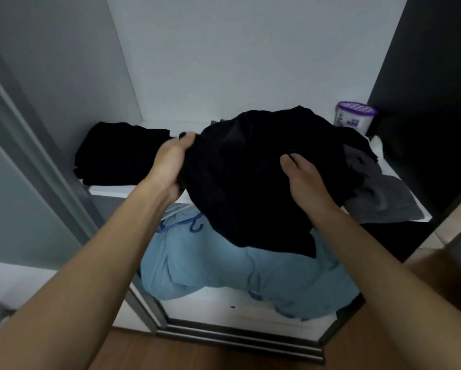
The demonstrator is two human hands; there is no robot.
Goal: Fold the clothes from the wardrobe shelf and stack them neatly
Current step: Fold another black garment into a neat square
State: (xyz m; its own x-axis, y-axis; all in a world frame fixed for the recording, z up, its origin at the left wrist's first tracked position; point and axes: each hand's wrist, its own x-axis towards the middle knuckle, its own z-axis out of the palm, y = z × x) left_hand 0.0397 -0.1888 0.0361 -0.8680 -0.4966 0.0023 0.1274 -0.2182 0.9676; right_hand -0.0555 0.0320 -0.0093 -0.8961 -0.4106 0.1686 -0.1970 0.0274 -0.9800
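You are holding the black garment (240,182) in front of the wardrobe shelf (112,188), with its upper part bunched over the middle of the shelf and its lower part hanging past the front edge. Your left hand (170,161) is gripping the garment's left edge, the fingers curled round a fold of cloth. Your right hand (304,180) is holding it further right, with the thumb lying on top; the other fingers are buried in the fabric, so how far they are closing cannot be made out. The garment is looking crumpled and not yet folded, so you are probably only gathering it or starting to spread it. On the left of the shelf, a flat black pile (117,150) is sitting just beside your left hand, and it is looking like clothes already folded and stacked; how many pieces are in it cannot be told. On the right, at least 1 grey garment (378,196) is lying loose and rumpled, partly under the black one, and is waiting to be folded. So the job is looking roughly midway: 1 stack begun, 1 piece in hand, more to come. A purple-lidded tub (356,116) is standing at the back right corner. Below the shelf, pale blue clothes (224,271) and a blue hanger (181,225) are lying in a heap.
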